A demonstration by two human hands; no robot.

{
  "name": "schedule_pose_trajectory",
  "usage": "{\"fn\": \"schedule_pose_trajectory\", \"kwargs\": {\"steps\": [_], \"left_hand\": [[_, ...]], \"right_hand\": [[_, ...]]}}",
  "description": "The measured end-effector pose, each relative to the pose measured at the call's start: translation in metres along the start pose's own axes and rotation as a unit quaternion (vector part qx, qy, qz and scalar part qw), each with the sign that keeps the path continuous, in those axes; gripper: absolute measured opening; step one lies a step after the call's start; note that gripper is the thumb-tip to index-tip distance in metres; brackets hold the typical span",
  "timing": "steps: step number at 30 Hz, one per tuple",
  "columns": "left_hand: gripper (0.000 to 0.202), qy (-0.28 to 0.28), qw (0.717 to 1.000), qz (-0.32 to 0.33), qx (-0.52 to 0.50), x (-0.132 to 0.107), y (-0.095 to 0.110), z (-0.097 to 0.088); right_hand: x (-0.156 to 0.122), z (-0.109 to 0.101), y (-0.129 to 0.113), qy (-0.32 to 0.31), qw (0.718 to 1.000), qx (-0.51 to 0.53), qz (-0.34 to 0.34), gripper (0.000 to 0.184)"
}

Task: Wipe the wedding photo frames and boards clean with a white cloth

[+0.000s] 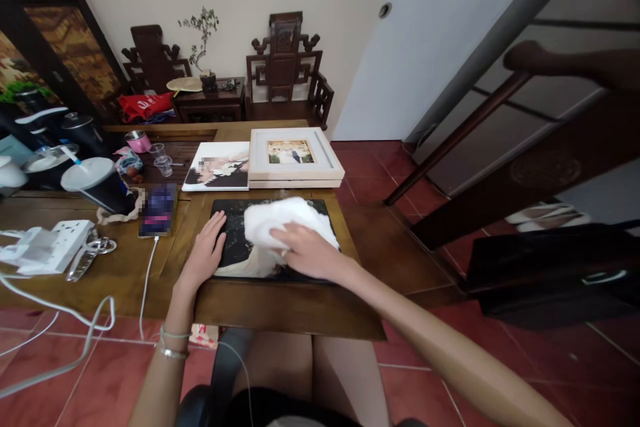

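Observation:
A dark photo panel [235,260] with a pale dress in its picture lies flat near the table's right end. My left hand [207,250] rests on its left edge, fingers stretched out and holding nothing. Bunched under my right hand [305,250] is a white cloth [285,217], pressed against the panel's upper right part and covering much of the picture. My right fingers are closed on the cloth. Behind the panel sit a framed wedding photo [295,173] in a pale wooden frame and a smaller photo print [217,167].
On the table's left stand a power strip [67,247], a charging phone [159,210], a large lidded cup [100,183], a pink cup [138,141] and small clear cups [163,163]. A white cable [150,280] hangs over the front edge. A wooden chair [490,173] stands at right.

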State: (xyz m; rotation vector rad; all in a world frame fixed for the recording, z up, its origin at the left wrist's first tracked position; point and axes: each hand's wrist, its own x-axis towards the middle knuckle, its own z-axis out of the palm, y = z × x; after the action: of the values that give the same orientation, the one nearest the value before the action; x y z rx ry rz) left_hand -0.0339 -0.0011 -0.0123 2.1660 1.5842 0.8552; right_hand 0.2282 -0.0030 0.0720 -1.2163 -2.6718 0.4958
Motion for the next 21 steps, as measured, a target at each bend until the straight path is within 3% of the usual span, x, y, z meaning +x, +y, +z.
{"fn": "schedule_pose_trajectory", "kwargs": {"steps": [3,5,8,12,15,17,21], "left_hand": [[0.044,0.004,1.000,-0.003,-0.004,0.000,0.001,-0.001],[0.044,0.008,1.000,-0.002,-0.007,0.000,0.004,-0.002],[0.045,0.008,1.000,-0.004,-0.003,0.000,0.008,-0.004],[0.044,0.007,1.000,-0.011,-0.004,-0.001,0.011,-0.004],[0.044,0.005,1.000,-0.013,-0.011,-0.001,0.010,-0.003],[0.044,0.003,1.000,-0.015,-0.013,-0.001,0.008,-0.002],[0.045,-0.001,1.000,-0.012,-0.015,-0.001,0.007,-0.001]], "right_hand": [[0.038,0.010,0.016,0.025,1.000,-0.013,-0.014,0.031],[0.047,0.021,0.017,0.037,0.999,-0.028,-0.019,0.034],[0.031,0.041,0.004,0.043,0.998,-0.041,-0.030,0.042],[-0.021,0.056,-0.029,0.013,0.998,-0.012,-0.055,0.047],[-0.052,0.049,-0.052,-0.009,0.996,0.030,-0.087,0.045],[-0.056,0.038,-0.057,-0.019,0.993,0.048,-0.105,0.039],[-0.017,0.021,-0.041,-0.009,0.996,0.028,-0.082,0.030]]}}
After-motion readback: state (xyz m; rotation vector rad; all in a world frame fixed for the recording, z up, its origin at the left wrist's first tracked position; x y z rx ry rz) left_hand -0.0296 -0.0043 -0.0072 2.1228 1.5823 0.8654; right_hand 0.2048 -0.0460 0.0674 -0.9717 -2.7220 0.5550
